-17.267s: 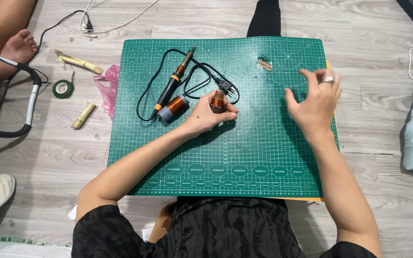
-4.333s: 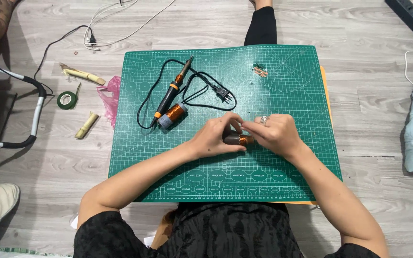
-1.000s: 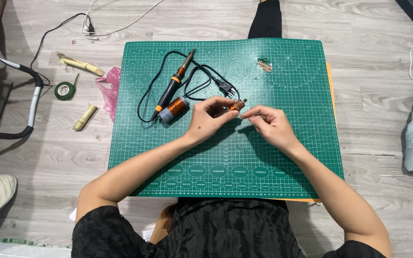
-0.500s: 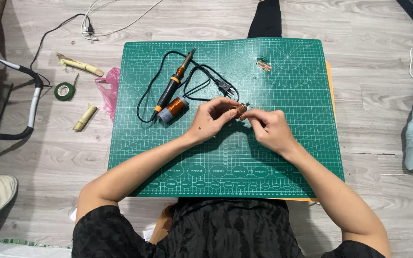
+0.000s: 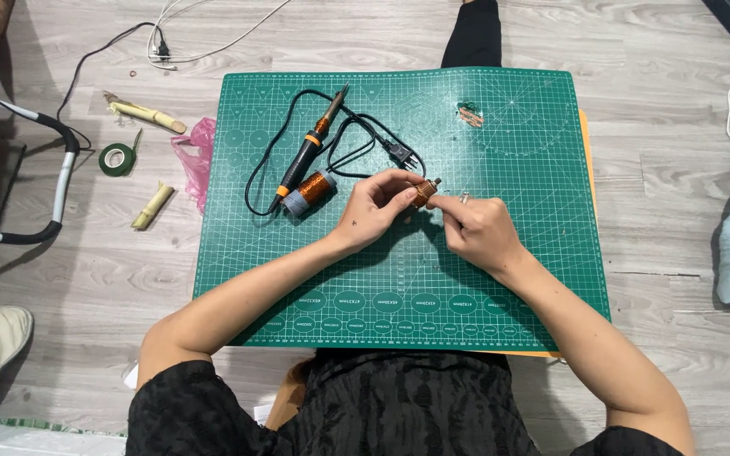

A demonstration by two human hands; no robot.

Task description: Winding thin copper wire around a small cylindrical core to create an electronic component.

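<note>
Two hands [image 5: 433, 219] around copper coil [image 5: 422, 193]

Black textured short-sleeved top [image 5: 399, 405], sleeves ending above the elbows, forearms bare, a ring [image 5: 465, 198] on the right hand [image 5: 482, 232], a small dark mark near the wrist of the left hand [image 5: 375, 211], black trouser leg [image 5: 476, 34] stretched ahead

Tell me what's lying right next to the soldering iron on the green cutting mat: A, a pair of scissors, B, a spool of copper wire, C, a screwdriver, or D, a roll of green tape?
B: a spool of copper wire lies against the soldering iron on the cutting mat; the roll of green tape lies off the mat on the floor.
</note>
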